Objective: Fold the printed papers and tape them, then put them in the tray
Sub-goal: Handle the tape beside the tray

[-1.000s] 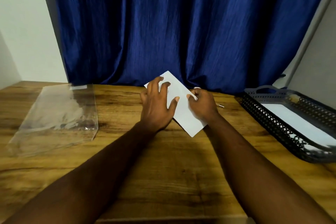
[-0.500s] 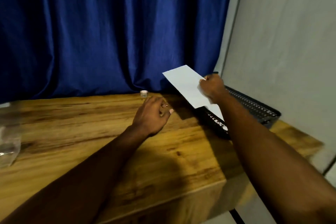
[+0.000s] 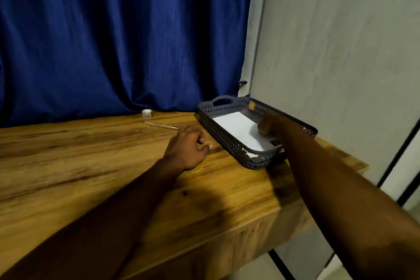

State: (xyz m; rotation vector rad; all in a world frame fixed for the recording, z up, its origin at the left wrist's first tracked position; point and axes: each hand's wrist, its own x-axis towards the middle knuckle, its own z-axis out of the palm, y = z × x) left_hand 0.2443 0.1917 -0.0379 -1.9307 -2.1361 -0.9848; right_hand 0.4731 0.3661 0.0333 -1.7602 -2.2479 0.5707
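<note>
Looking at the gray perforated tray [image 3: 221, 136] on the wooden table [image 3: 113, 154], we see the folded white paper [image 3: 235, 128] lying flat inside it. Its long axis runs along the tray's length, with one short end toward the tray's handle end and the other toward the tray's near end.

Left of the tray there's a pen [image 3: 160, 125] on the wood, and past that, further from the tray, a small roll of tape [image 3: 147, 113] up against the blue curtain [image 3: 113, 41]. Nothing sits on top of the paper except our own hand.

Our right hand [image 3: 270, 125] reaches over the tray's right wall and comes down on the paper's right edge. It's blurry, so we honestly can't tell if it's pinching the sheet or just touching it. Our left hand [image 3: 188, 149] rests on the table just left of the tray, fingers loosely curled, holding nothing.
</note>
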